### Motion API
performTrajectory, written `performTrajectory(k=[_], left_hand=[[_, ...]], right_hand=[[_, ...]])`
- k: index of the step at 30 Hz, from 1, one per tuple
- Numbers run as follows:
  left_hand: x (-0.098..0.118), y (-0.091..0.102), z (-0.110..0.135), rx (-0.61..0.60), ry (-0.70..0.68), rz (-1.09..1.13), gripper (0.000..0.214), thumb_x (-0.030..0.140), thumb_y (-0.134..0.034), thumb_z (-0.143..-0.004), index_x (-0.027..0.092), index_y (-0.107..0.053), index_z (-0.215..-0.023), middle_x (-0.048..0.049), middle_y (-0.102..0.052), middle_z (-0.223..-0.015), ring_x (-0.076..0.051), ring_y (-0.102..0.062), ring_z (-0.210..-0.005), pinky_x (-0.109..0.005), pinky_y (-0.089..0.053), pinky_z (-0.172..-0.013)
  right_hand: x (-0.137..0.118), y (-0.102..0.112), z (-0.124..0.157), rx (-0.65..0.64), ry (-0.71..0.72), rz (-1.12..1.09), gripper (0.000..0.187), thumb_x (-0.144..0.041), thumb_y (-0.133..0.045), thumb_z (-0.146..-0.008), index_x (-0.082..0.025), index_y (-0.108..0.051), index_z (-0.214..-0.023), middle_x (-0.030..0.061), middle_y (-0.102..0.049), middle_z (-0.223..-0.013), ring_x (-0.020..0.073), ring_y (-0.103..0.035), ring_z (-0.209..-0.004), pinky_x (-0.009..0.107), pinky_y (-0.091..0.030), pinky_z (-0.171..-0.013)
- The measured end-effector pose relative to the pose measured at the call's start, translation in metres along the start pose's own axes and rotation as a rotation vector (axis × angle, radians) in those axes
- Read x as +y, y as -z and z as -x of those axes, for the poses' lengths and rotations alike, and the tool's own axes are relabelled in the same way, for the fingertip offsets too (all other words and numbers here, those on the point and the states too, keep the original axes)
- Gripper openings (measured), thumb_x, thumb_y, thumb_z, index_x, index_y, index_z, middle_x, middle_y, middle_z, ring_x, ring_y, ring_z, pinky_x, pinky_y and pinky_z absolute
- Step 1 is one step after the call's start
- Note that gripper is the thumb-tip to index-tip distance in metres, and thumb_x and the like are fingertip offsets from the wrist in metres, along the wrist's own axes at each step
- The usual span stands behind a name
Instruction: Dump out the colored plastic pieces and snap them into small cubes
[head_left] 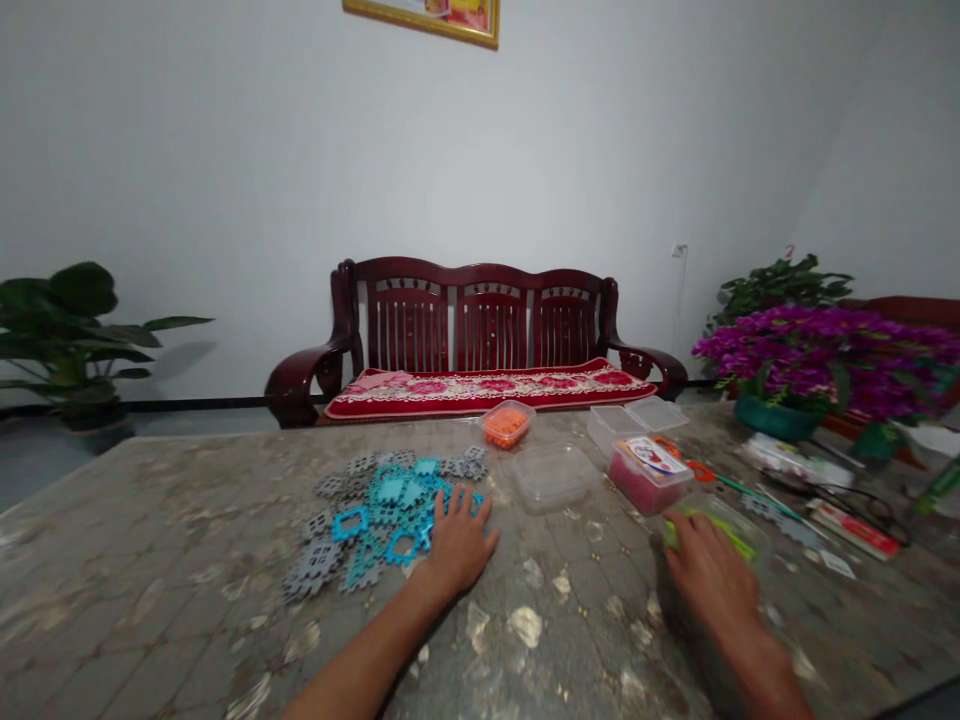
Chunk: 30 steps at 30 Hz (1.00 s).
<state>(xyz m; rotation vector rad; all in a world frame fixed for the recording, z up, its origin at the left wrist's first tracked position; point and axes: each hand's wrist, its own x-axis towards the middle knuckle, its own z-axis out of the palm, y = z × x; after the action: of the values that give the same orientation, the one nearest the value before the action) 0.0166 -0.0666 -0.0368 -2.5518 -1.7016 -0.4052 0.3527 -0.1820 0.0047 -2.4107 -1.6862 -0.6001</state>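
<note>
My left hand (459,545) lies with its fingers spread on the right edge of a pile of flat, toothed plastic building pieces. The pile mixes blue and turquoise pieces (390,490) with grey pieces (315,568). At the right, my right hand (711,568) is over a clear plastic box (756,530) that has lime-green pieces (731,537) in it. Its fingers are bent, and a lime-green piece (670,534) shows at the fingertips. The hand covers much of this box, and the picture is slightly blurred there.
Between the hands lies a clear lid (555,476). Behind it stands a box of orange pieces (508,425). A red-pink box (649,480) with a printed card is beside an open clear container (609,430). Glasses (862,505) and purple flowers (825,350) are on the right.
</note>
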Motion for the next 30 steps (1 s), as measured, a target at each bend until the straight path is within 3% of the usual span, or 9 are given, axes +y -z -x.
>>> performTrajectory(k=[5, 9, 12, 16, 20, 24, 27, 30], left_hand=[[-0.029, 0.006, 0.013, -0.014, -0.130, -0.008, 0.048, 0.041, -0.051, -0.098, 0.030, -0.060, -0.144, -0.0132, -0.054, -0.154, -0.035, -0.042, -0.147, -0.064, -0.021, -0.122], [-0.049, 0.014, 0.027, -0.013, -0.227, 0.034, 0.045, 0.037, -0.053, -0.098, 0.032, -0.062, -0.142, -0.0116, -0.055, -0.153, -0.032, -0.043, -0.147, -0.062, -0.021, -0.123], [-0.067, 0.015, 0.032, 0.004, -0.256, 0.072, 0.042, 0.031, -0.053, -0.098, 0.035, -0.063, -0.139, -0.0090, -0.059, -0.150, -0.029, -0.046, -0.145, -0.060, -0.020, -0.125], [-0.085, 0.018, 0.035, 0.025, -0.212, 0.076, 0.042, 0.020, -0.052, -0.097, 0.035, -0.068, -0.133, -0.0069, -0.066, -0.142, -0.028, -0.051, -0.141, -0.060, -0.022, -0.124], [-0.082, 0.030, 0.044, 0.038, -0.188, 0.085, 0.039, 0.018, -0.051, -0.096, 0.029, -0.071, -0.127, -0.0091, -0.063, -0.146, -0.030, -0.046, -0.145, -0.061, -0.023, -0.124], [-0.060, 0.037, 0.062, 0.002, -0.184, 0.285, 0.041, 0.032, -0.041, -0.102, 0.025, -0.069, -0.131, -0.0093, -0.062, -0.146, -0.026, -0.049, -0.142, -0.051, -0.032, -0.123], [-0.038, 0.037, 0.071, -0.071, -0.138, 0.512, 0.047, 0.038, -0.035, -0.104, 0.024, -0.065, -0.136, -0.0072, -0.065, -0.143, -0.020, -0.056, -0.136, -0.041, -0.039, -0.121], [-0.019, 0.035, 0.072, -0.138, -0.095, 0.698, 0.048, 0.041, -0.036, -0.103, 0.026, -0.063, -0.138, -0.0053, -0.066, -0.143, -0.018, -0.058, -0.133, -0.036, -0.042, -0.118]], right_hand=[[-0.008, 0.000, 0.000, 0.000, 0.034, -0.001, 0.036, -0.008, -0.049, -0.086, -0.018, -0.071, -0.113, 0.0119, -0.071, -0.104, 0.0273, -0.067, -0.096, 0.036, -0.047, -0.079], [-0.034, -0.001, 0.013, 0.056, 0.129, -0.035, 0.037, -0.009, -0.049, -0.082, -0.020, -0.072, -0.108, 0.0123, -0.072, -0.097, 0.0273, -0.068, -0.087, 0.036, -0.048, -0.071], [-0.072, 0.000, 0.028, 0.144, 0.261, -0.130, 0.041, -0.007, -0.049, -0.076, -0.022, -0.072, -0.106, 0.0117, -0.072, -0.093, 0.0267, -0.067, -0.081, 0.035, -0.049, -0.070], [-0.140, 0.014, 0.046, 0.240, 0.423, -0.417, 0.043, -0.007, -0.049, -0.074, -0.026, -0.070, -0.107, 0.0089, -0.071, -0.090, 0.0257, -0.065, -0.079, 0.035, -0.050, -0.070], [-0.181, 0.036, 0.045, 0.141, 0.456, -0.768, 0.037, -0.015, -0.053, -0.082, -0.027, -0.070, -0.112, 0.0080, -0.072, -0.101, 0.0268, -0.067, -0.092, 0.037, -0.053, -0.080], [-0.154, 0.035, 0.023, 0.190, 0.252, -0.793, 0.036, -0.027, -0.054, -0.088, -0.024, -0.070, -0.119, 0.0102, -0.072, -0.116, 0.0292, -0.065, -0.108, 0.045, -0.051, -0.096], [-0.119, 0.010, 0.011, 0.221, 0.092, -0.739, 0.043, -0.040, -0.052, -0.091, -0.019, -0.067, -0.126, 0.0147, -0.069, -0.127, 0.0337, -0.061, -0.120, 0.052, -0.047, -0.104], [-0.110, -0.020, 0.012, 0.091, 0.055, -0.822, 0.048, -0.046, -0.045, -0.095, -0.018, -0.066, -0.127, 0.0155, -0.071, -0.124, 0.0319, -0.065, -0.116, 0.051, -0.051, -0.101]])
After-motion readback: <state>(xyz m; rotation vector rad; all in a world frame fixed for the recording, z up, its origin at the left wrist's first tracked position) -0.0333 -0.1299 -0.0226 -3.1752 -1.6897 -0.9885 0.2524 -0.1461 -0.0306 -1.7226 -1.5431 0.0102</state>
